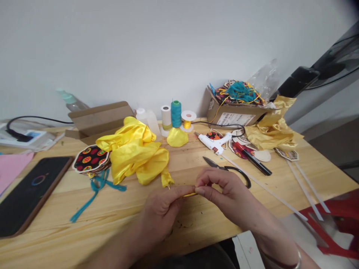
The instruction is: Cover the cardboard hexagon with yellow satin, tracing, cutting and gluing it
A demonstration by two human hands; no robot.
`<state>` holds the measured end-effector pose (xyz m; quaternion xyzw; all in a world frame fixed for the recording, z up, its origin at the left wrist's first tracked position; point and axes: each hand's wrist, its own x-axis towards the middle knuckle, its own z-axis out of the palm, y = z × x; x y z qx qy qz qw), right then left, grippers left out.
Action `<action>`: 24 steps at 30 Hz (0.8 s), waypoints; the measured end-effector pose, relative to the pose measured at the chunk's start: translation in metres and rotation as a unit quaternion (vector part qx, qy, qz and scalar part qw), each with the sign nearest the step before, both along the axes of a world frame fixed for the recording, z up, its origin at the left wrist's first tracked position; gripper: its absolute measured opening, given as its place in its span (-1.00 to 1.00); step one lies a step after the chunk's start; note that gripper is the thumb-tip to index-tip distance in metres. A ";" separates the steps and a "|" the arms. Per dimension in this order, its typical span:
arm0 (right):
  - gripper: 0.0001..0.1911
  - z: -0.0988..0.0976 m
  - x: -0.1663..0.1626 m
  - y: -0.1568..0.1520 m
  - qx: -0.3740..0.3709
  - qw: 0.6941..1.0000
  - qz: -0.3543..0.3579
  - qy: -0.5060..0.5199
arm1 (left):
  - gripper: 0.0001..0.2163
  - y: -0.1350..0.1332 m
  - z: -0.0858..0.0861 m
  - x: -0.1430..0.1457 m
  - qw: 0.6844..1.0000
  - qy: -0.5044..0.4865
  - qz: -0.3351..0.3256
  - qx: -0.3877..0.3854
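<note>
The left hand [159, 213] and right hand [227, 196] meet above a pale wooden table [196, 228], their fingertips [199, 191] pressed together, clamped on a thin yellow strip [189, 194]. Just beyond lie black-handled steel scissors [227, 171], then crumpled yellow satin fabric [134, 153], a white hot glue gun [214, 144] and a tall teal thread spool [176, 114].
</note>
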<state>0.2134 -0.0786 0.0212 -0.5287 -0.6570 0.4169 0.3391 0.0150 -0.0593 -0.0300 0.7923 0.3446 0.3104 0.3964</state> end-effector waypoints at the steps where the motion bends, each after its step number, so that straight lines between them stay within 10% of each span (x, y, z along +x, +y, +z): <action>1: -0.81 0.000 -0.001 0.000 -0.004 1.000 -0.003 -0.001 | -0.59 0.000 0.000 0.000 1.000 -0.001 0.003 0.000; 24: -0.79 0.004 -0.001 0.009 0.017 0.999 0.020 -0.042 | -0.60 0.001 0.010 0.001 0.997 -0.029 0.027 -0.061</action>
